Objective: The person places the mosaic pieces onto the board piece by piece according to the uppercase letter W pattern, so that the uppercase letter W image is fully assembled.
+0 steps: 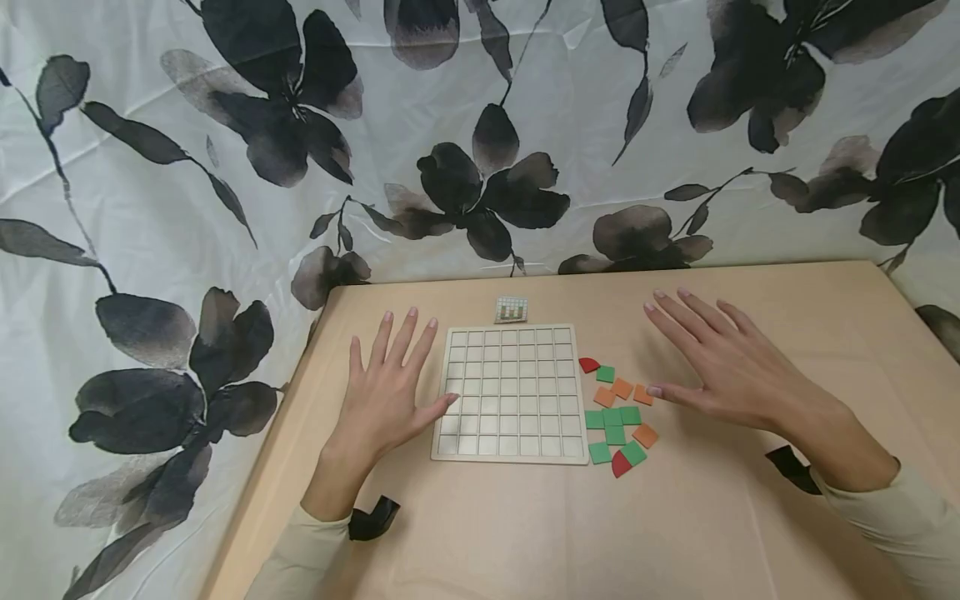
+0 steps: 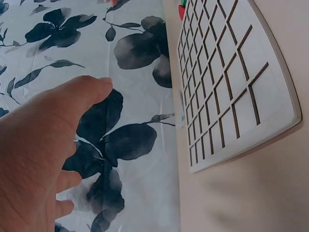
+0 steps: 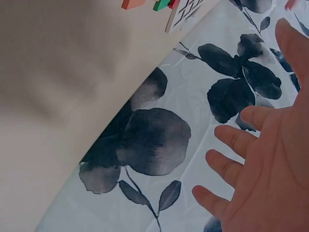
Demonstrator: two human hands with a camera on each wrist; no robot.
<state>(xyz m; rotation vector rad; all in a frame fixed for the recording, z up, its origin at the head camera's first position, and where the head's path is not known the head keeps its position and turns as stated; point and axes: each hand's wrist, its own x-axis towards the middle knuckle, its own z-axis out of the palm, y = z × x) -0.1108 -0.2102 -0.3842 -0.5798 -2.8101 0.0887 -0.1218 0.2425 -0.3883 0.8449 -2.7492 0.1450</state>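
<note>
A white square grid board (image 1: 512,394) lies on the table, its cells holding no pieces. My left hand (image 1: 386,400) hovers at the board's left side with fingers spread, the thumb overlapping the board's edge in the head view. To the right of the board lie loose flat tiles: green squares (image 1: 613,417), orange squares (image 1: 645,435) and red quarter-round pieces (image 1: 621,464). My right hand (image 1: 723,367) is held with straight, spread fingers to the right of these tiles, its thumb tip close to an orange tile (image 1: 642,395). Neither hand holds anything.
A small card (image 1: 512,310) with a printed grid pattern lies behind the board. The wooden table (image 1: 510,533) ends at a white cloth (image 1: 570,100) with dark flowers, behind and to the left. Black straps (image 1: 373,518) sit at both wrists.
</note>
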